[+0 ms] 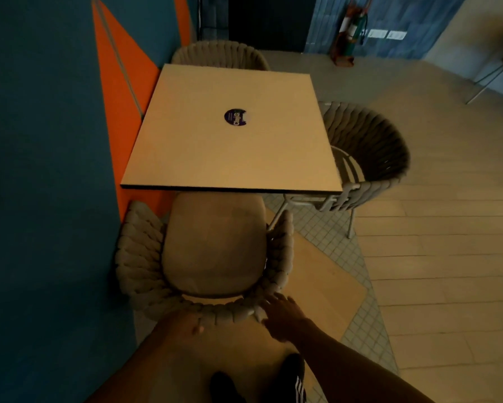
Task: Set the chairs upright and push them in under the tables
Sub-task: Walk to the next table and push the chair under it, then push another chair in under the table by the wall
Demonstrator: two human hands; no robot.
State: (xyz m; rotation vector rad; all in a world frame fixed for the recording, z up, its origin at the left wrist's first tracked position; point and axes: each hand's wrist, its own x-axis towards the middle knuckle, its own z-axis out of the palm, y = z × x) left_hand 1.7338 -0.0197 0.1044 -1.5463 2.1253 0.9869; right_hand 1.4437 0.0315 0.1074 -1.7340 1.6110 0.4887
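Head view looks down on a square table (pixel 230 132) set against a blue and orange wall (pixel 40 141), with the near chair (pixel 212 245) standing upright in front of it, the front of its cushion just under the table's near edge and most of the seat not yet under the top. The step in hand appears to be pushing this chair in. To do it well, both hands should press evenly on the woven backrest so the chair runs straight and does not swing toward the wall on the left or toward the side chair (pixel 366 152) on the right, whose leg stands near the table's corner. A low, steady push along the floor should serve better than a shove at the top of the back, which could tip the chair forward; stopping once the arms meet the table edge would avoid a knock. The left hand (pixel 186 324) rests on the outer rim of the backrest with its fingers curled over the weave, seemingly gripping it, though blur hides how firmly. The right hand (pixel 282 312) lies on the rim further right, fingers spread and flat against the weave, pressing rather than closing around it. Both forearms reach forward and down from the lower edge of the frame, the right one coming in at a slant. A far chair (pixel 218 53) is already tucked in behind the table.
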